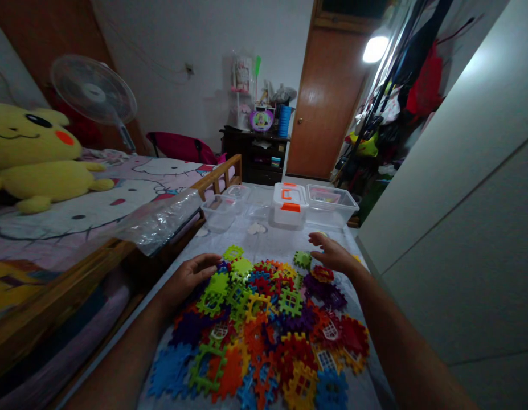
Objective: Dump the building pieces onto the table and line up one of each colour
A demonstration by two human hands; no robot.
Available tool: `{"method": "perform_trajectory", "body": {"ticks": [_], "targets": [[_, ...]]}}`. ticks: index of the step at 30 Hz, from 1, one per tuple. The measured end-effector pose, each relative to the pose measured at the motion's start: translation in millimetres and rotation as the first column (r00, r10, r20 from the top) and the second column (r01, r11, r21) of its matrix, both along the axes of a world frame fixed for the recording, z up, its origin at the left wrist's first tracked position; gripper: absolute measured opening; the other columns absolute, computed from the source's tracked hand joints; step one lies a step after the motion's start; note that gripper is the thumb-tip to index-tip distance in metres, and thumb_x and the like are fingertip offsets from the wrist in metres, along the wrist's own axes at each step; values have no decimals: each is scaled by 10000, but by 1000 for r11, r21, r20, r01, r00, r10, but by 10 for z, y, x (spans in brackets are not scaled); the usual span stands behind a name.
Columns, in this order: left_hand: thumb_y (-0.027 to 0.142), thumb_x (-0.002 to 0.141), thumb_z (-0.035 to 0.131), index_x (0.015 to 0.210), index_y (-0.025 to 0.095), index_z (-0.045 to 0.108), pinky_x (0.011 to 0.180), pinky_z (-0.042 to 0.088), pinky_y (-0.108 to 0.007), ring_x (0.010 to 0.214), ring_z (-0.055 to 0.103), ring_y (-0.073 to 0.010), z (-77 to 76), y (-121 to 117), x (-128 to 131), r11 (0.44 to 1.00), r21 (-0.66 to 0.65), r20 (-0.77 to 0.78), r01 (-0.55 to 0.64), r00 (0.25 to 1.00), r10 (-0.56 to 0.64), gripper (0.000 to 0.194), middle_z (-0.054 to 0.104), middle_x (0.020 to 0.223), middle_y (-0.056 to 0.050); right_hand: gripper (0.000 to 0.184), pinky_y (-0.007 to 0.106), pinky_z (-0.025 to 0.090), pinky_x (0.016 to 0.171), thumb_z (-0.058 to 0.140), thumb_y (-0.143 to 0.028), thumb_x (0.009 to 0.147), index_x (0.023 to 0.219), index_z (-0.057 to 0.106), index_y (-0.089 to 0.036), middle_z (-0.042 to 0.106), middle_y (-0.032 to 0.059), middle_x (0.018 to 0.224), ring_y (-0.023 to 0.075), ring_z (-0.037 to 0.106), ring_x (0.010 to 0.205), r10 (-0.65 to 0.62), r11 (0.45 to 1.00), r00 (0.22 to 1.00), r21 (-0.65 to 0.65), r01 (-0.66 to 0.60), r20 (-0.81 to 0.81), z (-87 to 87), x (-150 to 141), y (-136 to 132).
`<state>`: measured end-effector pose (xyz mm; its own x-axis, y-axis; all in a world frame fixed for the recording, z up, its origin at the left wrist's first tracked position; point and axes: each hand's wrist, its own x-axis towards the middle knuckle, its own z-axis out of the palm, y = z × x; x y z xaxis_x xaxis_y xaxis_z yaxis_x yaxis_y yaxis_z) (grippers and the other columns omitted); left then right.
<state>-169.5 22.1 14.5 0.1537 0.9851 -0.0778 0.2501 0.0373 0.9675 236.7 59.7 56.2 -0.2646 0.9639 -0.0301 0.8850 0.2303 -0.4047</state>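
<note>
A heap of colourful plastic interlocking tiles [257,330] with notched edges covers the near part of the table. At the heap's far left edge rests my left hand [199,269], fingers stretched out beside a light green tile [241,267]; nothing shows in its grasp. My right hand [330,252] is over the far right edge of the heap, its fingers apart and holding nothing. Close to it lie a small green gear-like tile [302,259] and a red tile [322,274]. Purple tiles [326,291] lie just below that hand.
Beyond the heap stand a lidded clear box with orange clips [290,205], an open clear bin [332,206] and another clear bin [220,213]. A wooden bed rail [219,173] borders the table on the left; a pale cabinet [451,228] stands on the right.
</note>
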Motion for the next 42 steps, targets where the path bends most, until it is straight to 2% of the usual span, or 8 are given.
{"method": "perform_trajectory", "body": {"ticks": [6, 11, 16, 21, 25, 30, 38, 42], "targets": [[666, 598, 774, 1020, 200, 740, 934, 527, -429, 1044, 679, -335, 101, -16, 56, 1000, -15, -27, -23, 999, 22, 629, 752, 1109, -111, 250, 322, 495, 790, 507, -105, 822, 950, 713, -167, 746, 117, 971, 243, 681, 890, -9, 998, 992, -65, 17, 124, 76, 58, -232], [664, 591, 779, 1002, 206, 747, 932, 532, -436, 1038, 684, -339, 110, -23, 68, 1000, -8, -14, -23, 1000, 23, 616, 755, 1105, -115, 250, 349, 478, 827, 533, -180, 847, 1020, 711, -151, 711, 162, 1027, 282, 655, 972, 33, 995, 980, -98, -14, 196, 32, -49, -528], [652, 588, 786, 997, 208, 750, 947, 527, -448, 1046, 682, -350, 109, -26, 60, 1000, 0, -26, -30, 999, 30, 605, 756, 1107, -118, 269, 319, 504, 776, 636, -333, 816, 1034, 731, -205, 708, 106, 1049, 251, 664, 921, 169, 965, 973, -229, -130, 159, 265, 17, -701], [653, 584, 789, 994, 208, 745, 961, 520, -444, 1052, 681, -345, 90, -21, 58, 999, -11, -7, -41, 999, 41, 607, 754, 1115, -113, 237, 297, 509, 773, 576, -315, 880, 1016, 719, -184, 731, 83, 995, 216, 676, 885, 92, 987, 987, -143, -73, 132, 301, -42, -460], [662, 569, 791, 987, 201, 741, 972, 514, -432, 1067, 677, -341, 104, -21, 67, 999, -25, -5, -44, 999, 44, 624, 753, 1120, -117, 351, 345, 449, 936, 609, -279, 853, 1154, 659, -107, 659, 182, 1199, 283, 603, 1113, -6, 1000, 984, -6, 7, 178, 43, -252, -144], [668, 609, 764, 1024, 197, 732, 979, 514, -425, 1078, 676, -334, 90, -11, 45, 1000, -14, -38, -21, 999, 21, 629, 747, 1139, -114, 358, 312, 461, 842, 736, -274, 711, 1027, 701, -109, 680, 169, 1068, 278, 627, 984, -18, 1000, 976, 15, 15, 219, -208, -405, 62], [622, 666, 754, 1046, 203, 736, 989, 512, -438, 1073, 681, -331, 32, 18, 4, 1000, 17, -40, 5, 999, -4, 565, 749, 1134, -109, 355, 270, 459, 811, 681, -263, 767, 1104, 684, -148, 674, 105, 1059, 215, 624, 924, -32, 997, 987, 73, 20, 155, 99, 22, 354], [622, 643, 769, 1021, 204, 746, 977, 521, -435, 1060, 687, -332, 35, 24, 9, 1000, 18, -35, -3, 999, 3, 563, 758, 1110, -106, 442, 277, 458, 836, 717, -238, 725, 1161, 670, -181, 671, 88, 1103, 217, 623, 950, 0, 998, 988, 57, -9, 157, 44, 50, 365]]}}
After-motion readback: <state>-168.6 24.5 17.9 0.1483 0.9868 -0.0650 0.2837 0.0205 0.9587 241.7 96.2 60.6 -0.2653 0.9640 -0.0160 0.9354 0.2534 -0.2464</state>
